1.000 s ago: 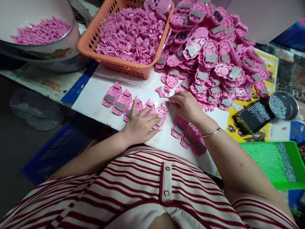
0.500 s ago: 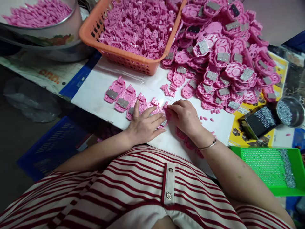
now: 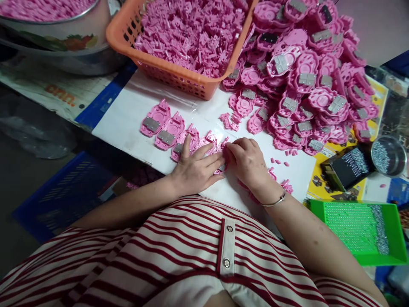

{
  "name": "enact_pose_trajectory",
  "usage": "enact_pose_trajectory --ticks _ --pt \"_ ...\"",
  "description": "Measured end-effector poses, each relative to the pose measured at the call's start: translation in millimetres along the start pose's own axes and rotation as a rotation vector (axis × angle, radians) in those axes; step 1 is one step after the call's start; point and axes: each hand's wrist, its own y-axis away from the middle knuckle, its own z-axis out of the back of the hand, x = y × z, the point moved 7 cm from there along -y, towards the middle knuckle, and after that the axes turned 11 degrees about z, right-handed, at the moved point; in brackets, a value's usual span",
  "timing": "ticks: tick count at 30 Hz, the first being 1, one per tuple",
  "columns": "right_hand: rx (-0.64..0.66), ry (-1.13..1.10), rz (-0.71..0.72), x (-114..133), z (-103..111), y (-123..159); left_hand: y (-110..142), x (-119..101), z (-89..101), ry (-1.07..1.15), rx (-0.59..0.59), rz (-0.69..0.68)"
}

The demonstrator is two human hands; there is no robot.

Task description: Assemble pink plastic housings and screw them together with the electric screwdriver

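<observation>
A row of several pink plastic casings (image 3: 169, 130) with grey metal plates lies on the white board. My left hand (image 3: 195, 168) rests across the right part of this row, fingers spread and thumb up, partly covering the casings there. Over the last casing (image 3: 220, 168) at the row's right end, the fingertips of my right hand (image 3: 247, 164) are pinched together; whatever they hold is hidden. Some small pink parts (image 3: 230, 121) lie just beyond my hands. More pink pieces (image 3: 286, 186) show beside my right wrist, partly covered by it.
An orange basket (image 3: 179, 79) full of small pink parts stands at the back, beside a large heap of pink casings (image 3: 306, 81). On the right are a green tray (image 3: 348, 226), a black box (image 3: 338, 170) and a metal bowl (image 3: 399, 160) with small metal pieces. A pot (image 3: 60, 42) stands left.
The view has shifted slightly. My left hand stays spread over the casings, and my right fingers remain pinched at the row's right end, with the wrist a little lower.
</observation>
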Motion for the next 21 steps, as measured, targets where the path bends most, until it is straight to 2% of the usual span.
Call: enact_pose_trajectory --ticks 4,10,14,21 --pt "0.002 0.022 -0.022 -2.2 0.5 -0.5 -0.4 -0.5 0.3 -0.002 -0.005 -0.004" --pt "0.136 -0.005 0.000 0.1 2.1 -9.9 -0.9 0.4 -1.6 0.017 0.023 0.012" --pt "0.195 0.089 0.063 9.4 1.8 -15.3 0.0 0.8 -2.3 0.026 0.047 0.022" --pt "0.135 0.003 0.031 1.0 3.4 -5.9 -0.1 2.1 -3.3 0.054 0.073 0.041"
